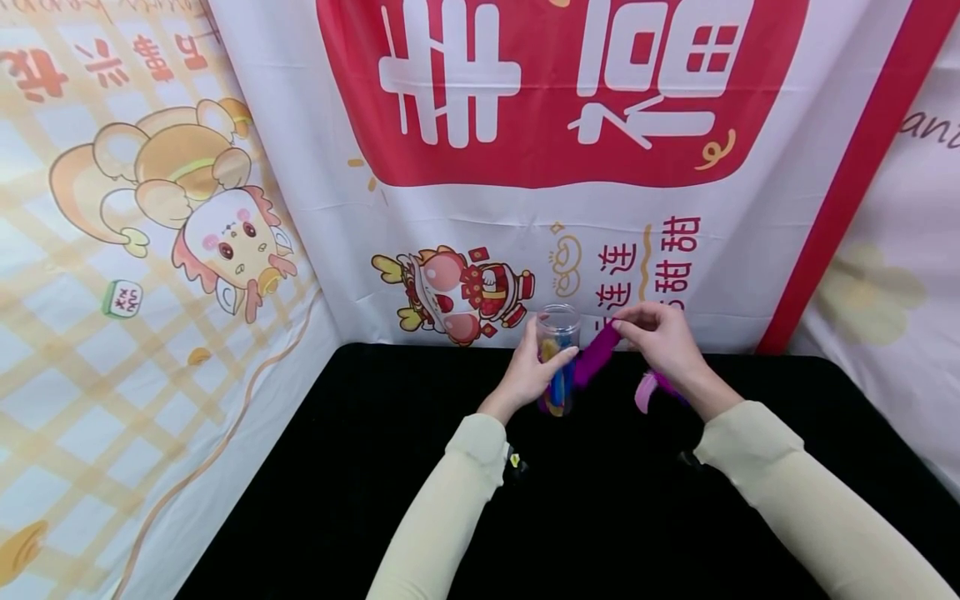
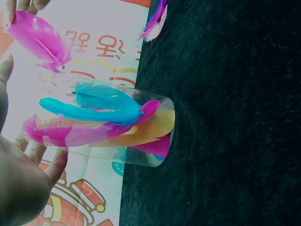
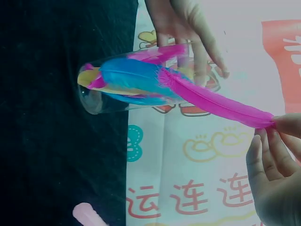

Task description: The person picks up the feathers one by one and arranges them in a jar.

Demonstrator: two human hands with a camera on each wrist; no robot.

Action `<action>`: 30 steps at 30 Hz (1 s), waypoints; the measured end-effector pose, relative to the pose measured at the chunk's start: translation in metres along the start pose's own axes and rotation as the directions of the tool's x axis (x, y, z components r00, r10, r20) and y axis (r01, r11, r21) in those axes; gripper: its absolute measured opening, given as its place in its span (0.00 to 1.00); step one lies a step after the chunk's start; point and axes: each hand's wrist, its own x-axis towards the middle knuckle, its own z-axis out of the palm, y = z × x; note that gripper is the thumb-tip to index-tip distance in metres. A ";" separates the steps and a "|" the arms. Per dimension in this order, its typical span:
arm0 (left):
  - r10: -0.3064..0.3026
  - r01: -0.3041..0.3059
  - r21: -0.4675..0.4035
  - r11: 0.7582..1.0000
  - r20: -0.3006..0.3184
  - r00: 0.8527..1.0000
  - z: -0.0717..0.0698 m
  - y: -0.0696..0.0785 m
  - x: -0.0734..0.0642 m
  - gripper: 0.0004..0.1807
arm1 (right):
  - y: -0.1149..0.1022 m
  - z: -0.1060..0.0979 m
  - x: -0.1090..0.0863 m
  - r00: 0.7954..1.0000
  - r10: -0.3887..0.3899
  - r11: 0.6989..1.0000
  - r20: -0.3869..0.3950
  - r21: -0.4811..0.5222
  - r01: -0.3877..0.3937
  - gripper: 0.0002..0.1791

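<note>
My left hand (image 1: 525, 371) grips a clear plastic cup (image 1: 558, 321) around its side, thumb toward me. Inside the cup lie blue (image 2: 103, 106), yellow (image 2: 160, 125) and magenta feathers; whether its base touches the table cannot be told. Just right of the cup, my right hand (image 1: 663, 346) pinches a magenta feather (image 3: 221, 104) by one end. That feather slants down, its free end beside the cup and overlapping it in the right wrist view. Beneath my right wrist, a pale pink feather (image 1: 645, 393) and a purple one (image 2: 155, 19) lie on the table, partly hidden.
A black cloth-covered table (image 1: 600, 517) spreads in front of me. Right behind its far edge hangs a printed white and red cloth (image 1: 525, 217), with a yellow checked cloth (image 1: 150, 350) on the left. A small dark object (image 1: 517, 467) shows by my left sleeve.
</note>
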 end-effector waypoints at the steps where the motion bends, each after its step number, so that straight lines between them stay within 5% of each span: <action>1: -0.001 0.001 -0.002 1.000 0.002 1.000 0.000 0.000 0.000 0.41 | -0.002 -0.001 0.001 1.000 -0.010 1.000 0.000 0.003 0.010 0.13; 9: -0.011 0.011 -0.007 1.000 0.009 1.000 0.000 0.000 0.001 0.43 | -0.026 -0.006 0.002 0.998 -0.068 0.998 -0.012 0.003 0.068 0.12; 18: -0.010 0.010 0.008 1.000 0.009 1.000 -0.001 0.001 0.000 0.42 | -0.029 -0.009 0.014 0.987 -0.148 0.989 -0.060 -0.011 0.148 0.10; 30: -0.012 0.012 -0.005 1.000 0.016 1.000 -0.001 0.001 0.002 0.40 | -0.056 -0.010 0.026 0.983 -0.162 0.986 -0.085 -0.050 0.158 0.11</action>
